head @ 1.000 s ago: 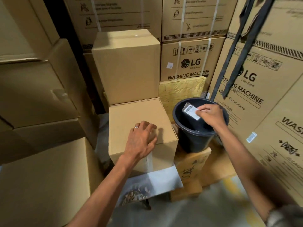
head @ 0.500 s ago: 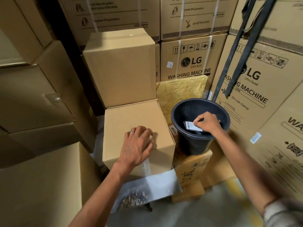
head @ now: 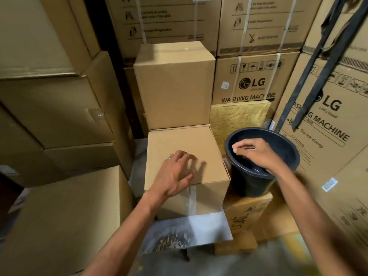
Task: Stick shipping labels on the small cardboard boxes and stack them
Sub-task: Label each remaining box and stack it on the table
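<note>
A small brown box [head: 185,154] sat in the middle of the view. The left hand [head: 175,174] lay on top of it, near the front edge, with its fingers spread out and bent a little, pressing down and holding nothing. A ring showed on one finger. A strip of clear tape [head: 191,198] ran down the front of the box, just under that hand.

At about 12 o'clock from this box stood a taller plain box [head: 175,84], touching it at the back. At about 3 o'clock stood a black bucket [head: 253,184], just beside the small box, resting on a low carton [head: 247,214] with black writing.

The right hand [head: 256,154] hung over the open bucket, its fingers bent and drawn close together. I could not tell if it was pinching something. No label could be seen clearly.

Big washing machine cartons [head: 251,84] filled the back and the right side. A gray board [head: 187,232] lay at 6 o'clock, under the small box.
</note>
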{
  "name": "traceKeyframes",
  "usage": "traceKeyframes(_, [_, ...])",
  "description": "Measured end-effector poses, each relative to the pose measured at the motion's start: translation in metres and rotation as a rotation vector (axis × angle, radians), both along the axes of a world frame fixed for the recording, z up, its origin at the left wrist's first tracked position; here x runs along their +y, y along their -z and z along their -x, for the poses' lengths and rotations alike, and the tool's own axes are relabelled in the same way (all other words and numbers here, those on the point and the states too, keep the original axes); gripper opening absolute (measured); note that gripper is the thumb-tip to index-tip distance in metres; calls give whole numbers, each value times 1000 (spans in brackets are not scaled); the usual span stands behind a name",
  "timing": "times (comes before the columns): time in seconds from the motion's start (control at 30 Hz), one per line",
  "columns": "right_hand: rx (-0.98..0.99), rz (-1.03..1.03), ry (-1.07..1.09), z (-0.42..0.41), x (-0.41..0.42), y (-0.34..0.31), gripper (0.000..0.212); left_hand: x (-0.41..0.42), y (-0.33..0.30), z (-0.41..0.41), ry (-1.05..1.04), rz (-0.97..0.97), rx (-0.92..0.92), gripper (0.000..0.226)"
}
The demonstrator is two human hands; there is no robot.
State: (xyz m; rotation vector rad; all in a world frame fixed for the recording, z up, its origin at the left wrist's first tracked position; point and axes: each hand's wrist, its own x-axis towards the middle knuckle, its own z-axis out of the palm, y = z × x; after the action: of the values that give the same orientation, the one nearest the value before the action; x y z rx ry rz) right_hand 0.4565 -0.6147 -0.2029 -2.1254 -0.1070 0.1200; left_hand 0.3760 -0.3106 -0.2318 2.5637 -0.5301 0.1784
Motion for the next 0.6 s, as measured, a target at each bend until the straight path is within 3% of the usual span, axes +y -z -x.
traceKeyframes(0.17, [-29,-116,-149,36,67,-25,10,37,-20,26,-99,181,-54,44])
traceKeyframes(0.43, [75,-256,-452,110,215,-19,14,142,-18,84,-260,215,-86,42])
traceKeyframes(0.53, [123,-226,-495,133,268,-1,23,183,-12,113,-337,286,-123,40])
traceKeyframes(0.6, [75,-81,-482,149,299,11,34,212,-4,132,-398,302,-129,41])
